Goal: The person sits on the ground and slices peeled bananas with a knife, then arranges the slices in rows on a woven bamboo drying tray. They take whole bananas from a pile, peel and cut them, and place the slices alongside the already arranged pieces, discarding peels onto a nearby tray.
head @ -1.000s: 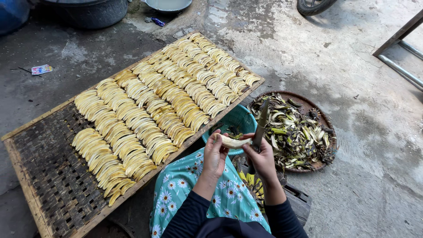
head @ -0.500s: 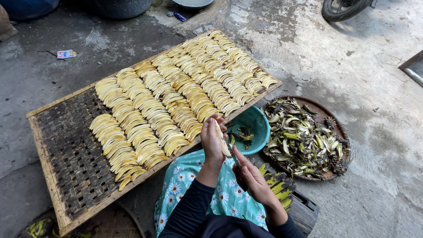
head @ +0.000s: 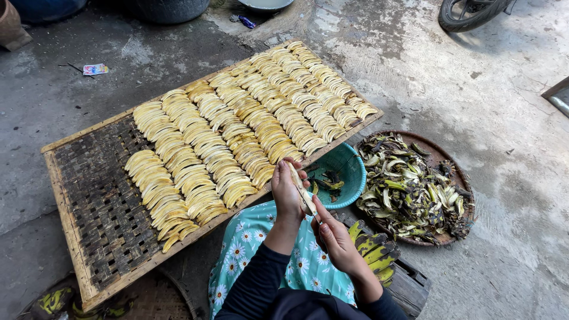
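Note:
My left hand (head: 288,191) holds a peeled pale banana (head: 298,182) upright over my lap. My right hand (head: 333,232) grips a knife (head: 309,205) whose blade lies against the banana. In front of me slants a woven bamboo tray (head: 101,201) covered in rows of sliced yellow banana strips (head: 237,130), with its left part bare. Right beside my hands sits a teal plastic basket (head: 344,169) holding a few peel scraps.
A round woven tray (head: 441,157) heaped with dark banana peels (head: 409,189) lies to the right. Unpeeled green-yellow bananas (head: 373,249) rest by my right arm. A tyre (head: 468,12) and dark tubs (head: 172,9) stand at the far edge of the concrete floor.
The banana went from lying crosswise over the teal basket to standing upright in my left hand. My right hand dropped below it toward my lap, and the view has shifted right.

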Demonstrator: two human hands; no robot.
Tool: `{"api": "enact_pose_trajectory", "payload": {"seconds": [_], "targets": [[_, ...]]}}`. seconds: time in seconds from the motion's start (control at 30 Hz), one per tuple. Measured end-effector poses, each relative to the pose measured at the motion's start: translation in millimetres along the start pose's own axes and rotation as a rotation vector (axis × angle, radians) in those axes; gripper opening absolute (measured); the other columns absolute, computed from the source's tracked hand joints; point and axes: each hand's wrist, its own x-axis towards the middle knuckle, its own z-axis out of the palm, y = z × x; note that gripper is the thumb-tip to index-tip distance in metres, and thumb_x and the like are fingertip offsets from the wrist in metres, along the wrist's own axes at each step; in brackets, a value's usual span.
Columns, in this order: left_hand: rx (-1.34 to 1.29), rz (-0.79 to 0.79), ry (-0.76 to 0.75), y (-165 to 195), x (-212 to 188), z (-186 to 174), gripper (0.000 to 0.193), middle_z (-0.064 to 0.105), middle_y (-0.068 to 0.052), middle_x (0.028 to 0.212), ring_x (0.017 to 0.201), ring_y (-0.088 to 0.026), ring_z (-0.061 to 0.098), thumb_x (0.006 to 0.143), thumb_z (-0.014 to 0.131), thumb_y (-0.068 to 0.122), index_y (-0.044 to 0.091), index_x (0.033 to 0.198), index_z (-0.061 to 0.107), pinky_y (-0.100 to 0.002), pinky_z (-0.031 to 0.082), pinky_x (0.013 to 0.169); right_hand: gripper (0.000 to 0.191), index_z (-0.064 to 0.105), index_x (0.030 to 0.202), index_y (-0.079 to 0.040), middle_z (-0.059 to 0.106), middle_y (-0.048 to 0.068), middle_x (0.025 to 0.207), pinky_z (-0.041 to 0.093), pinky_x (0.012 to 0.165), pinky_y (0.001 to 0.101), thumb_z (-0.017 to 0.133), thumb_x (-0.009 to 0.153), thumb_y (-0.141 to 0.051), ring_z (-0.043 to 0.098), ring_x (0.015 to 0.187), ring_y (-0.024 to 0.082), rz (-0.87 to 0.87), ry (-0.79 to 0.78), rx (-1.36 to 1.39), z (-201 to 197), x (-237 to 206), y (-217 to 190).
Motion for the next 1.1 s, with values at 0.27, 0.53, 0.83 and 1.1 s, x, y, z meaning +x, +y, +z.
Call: {"api": "enact_pose_trajectory", "payload": {"seconds": [0.27,0.53,0.83,1.1], "targets": [[-0.147,-0.103,-0.027,3.8,-18.6,2.3,0.025,0.057,-0.005,0.091,0.081,-0.021,0.069,0.109,0.042,0.032,0.010,0.109,0.055,-0.038,0.063,0.079,0.062,0.028,0.167,-0.006,0.049,-0.005,0.082,0.037,0.061,0.0201,0.045,0.111,-0.028,0.040,0.067,0.005,-0.075,0.017,-0.048,4.0,7.8,12.8],[-0.235,-0.099,-0.050,6.3,-30.8,-3.6,0.025,0.060,-0.007,0.088,0.103,-0.031,0.071,0.110,0.042,0.028,0.007,0.107,0.055,-0.043,0.057,0.099,0.060,0.035,0.162,-0.005,0.064,0.002,0.101,0.040,0.059,0.0224,0.046,0.107,-0.025,0.044,0.066,0.008,-0.082,0.077,-0.189,16.2,19.8,5.3],[-0.243,-0.039,-0.060,-2.3,-32.0,-24.6,0.025,0.066,-0.012,0.090,0.123,-0.032,0.065,0.110,0.037,0.016,0.003,0.106,0.058,-0.042,0.046,0.114,0.062,0.033,0.161,-0.005,0.046,0.016,0.162,0.034,0.119,0.0358,0.052,0.102,-0.014,0.046,0.147,0.026,-0.149,0.028,-0.233,29.6,40.3,-5.3],[-0.248,-0.096,-0.119,-0.1,-19.8,-52.4,0.022,0.075,-0.015,0.122,0.129,-0.026,0.061,0.105,0.039,0.018,0.005,0.108,0.057,-0.037,0.041,0.115,0.065,0.040,0.159,-0.020,0.064,0.015,0.129,0.048,0.099,0.0377,0.059,0.098,-0.013,0.064,0.117,0.031,-0.039,0.077,-0.540,37.2,57.1,0.2]]}}
